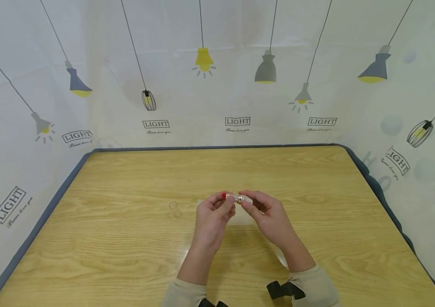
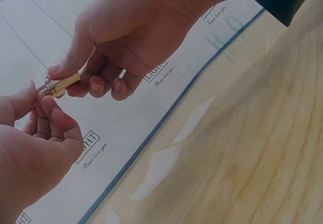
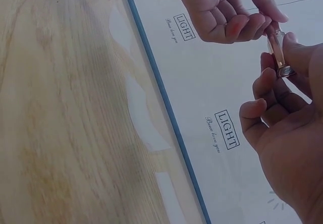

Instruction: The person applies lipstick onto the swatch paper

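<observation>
Both hands hold a lipstick (image 1: 244, 199) level between them, low over the table. Its red tip (image 1: 223, 195) points left in the head view. My left hand (image 1: 212, 217) pinches the lipstick's inner tube close to the red end. Fingertips and thumb of my right hand (image 1: 272, 219) grip the shiny base at the other end. The base (image 2: 61, 85) looks gold in the left wrist view, and the dark round bottom (image 3: 285, 71) shows in the right wrist view. To the left of the hands, a clear cap (image 1: 175, 209) lies on the wood.
A white sheet (image 1: 240, 218) lies on the wooden table (image 1: 125, 247) beneath the hands. Cloth walls (image 1: 236, 94) printed with lamps rise behind and at both sides, meeting the table along a dark blue edge (image 1: 217, 147). Black straps (image 1: 285, 290) circle the wrists.
</observation>
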Demonstrator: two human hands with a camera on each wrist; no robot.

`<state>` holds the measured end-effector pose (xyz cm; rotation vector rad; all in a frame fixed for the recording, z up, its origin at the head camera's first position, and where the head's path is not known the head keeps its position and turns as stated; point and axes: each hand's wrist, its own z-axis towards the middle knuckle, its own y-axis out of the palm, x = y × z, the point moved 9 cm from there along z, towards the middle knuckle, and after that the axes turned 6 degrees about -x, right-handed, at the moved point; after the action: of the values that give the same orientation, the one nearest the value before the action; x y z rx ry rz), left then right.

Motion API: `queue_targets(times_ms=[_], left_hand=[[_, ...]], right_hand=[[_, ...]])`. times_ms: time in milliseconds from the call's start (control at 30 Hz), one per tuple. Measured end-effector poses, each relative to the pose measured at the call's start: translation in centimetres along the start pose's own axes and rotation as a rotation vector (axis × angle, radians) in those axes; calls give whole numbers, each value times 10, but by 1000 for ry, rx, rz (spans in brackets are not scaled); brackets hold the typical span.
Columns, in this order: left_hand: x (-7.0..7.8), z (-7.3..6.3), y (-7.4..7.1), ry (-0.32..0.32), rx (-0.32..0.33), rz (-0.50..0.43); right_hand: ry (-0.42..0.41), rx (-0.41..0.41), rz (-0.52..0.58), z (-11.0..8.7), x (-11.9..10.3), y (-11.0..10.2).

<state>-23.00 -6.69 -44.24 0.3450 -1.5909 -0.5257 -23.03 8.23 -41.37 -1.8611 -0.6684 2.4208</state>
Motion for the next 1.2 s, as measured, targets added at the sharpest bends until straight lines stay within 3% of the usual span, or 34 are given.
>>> queue_targets(times_ms=[367, 733, 1033, 1200], left_hand=[[-1, -1, 1, -2, -43, -4], [-2, -1, -2, -3, -22, -8], [-6, -1, -2, -25, -8, -12], [-6, -2, 0, -24, -5, -18]], right_hand=[[1, -11, 47, -2, 2, 0], [7, -39, 66, -2, 4, 1], [14, 31, 112, -5, 5, -4], [18, 18, 147, -5, 6, -4]])
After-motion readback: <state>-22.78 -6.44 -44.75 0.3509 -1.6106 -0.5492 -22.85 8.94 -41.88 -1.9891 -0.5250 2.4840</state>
